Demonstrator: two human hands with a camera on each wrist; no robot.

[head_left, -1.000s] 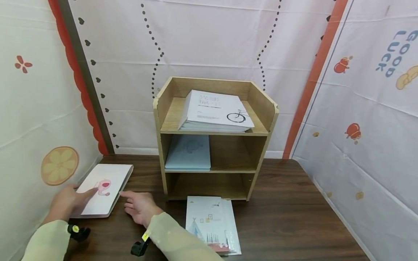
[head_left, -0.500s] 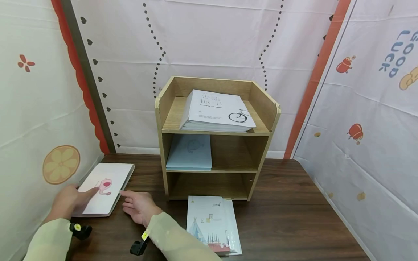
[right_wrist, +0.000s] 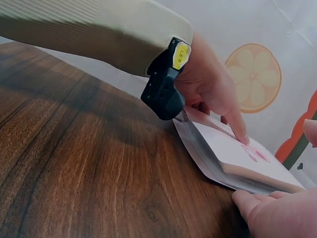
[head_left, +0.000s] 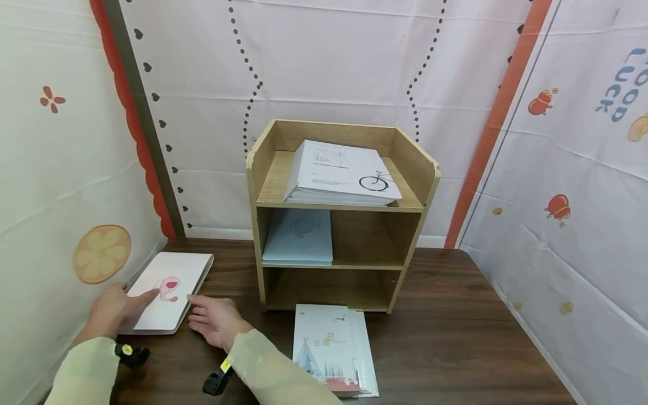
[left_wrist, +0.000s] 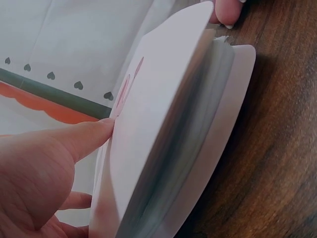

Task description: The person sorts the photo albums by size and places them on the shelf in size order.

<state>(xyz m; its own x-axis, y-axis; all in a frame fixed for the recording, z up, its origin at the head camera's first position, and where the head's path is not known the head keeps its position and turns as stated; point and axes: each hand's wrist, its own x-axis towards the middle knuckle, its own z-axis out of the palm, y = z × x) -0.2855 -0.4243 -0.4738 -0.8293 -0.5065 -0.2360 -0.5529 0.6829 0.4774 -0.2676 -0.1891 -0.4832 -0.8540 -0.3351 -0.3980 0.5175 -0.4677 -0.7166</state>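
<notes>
A white notebook (head_left: 178,266) with a pink cartoon on its cover lies at the table's left side. Its cover stands slightly away from the grey-edged pages (left_wrist: 198,116), as the left wrist view shows. My left hand (head_left: 108,311) holds it at the left edge, thumb on the cover beside the cartoon and the other fingers along the spine side, partly hidden. My right hand (head_left: 217,323) is at the opposite long edge, index finger extended to the edge and the other fingers loosely bent. In the right wrist view, right fingertips (right_wrist: 242,198) are right at the lower cover's edge.
A three-level wooden shelf (head_left: 258,247) stands mid-table. A thick stack of white books (head_left: 344,171) lies on top, and light-blue notebooks (head_left: 298,239) lie on the middle level. Two white booklets (head_left: 324,343) lie before the shelf. Printed cloth (head_left: 334,62) encloses the table.
The head view has turned a little left, so the scene sits further right. Both hands stay at the same edges of the notebook, with hardly any movement.
</notes>
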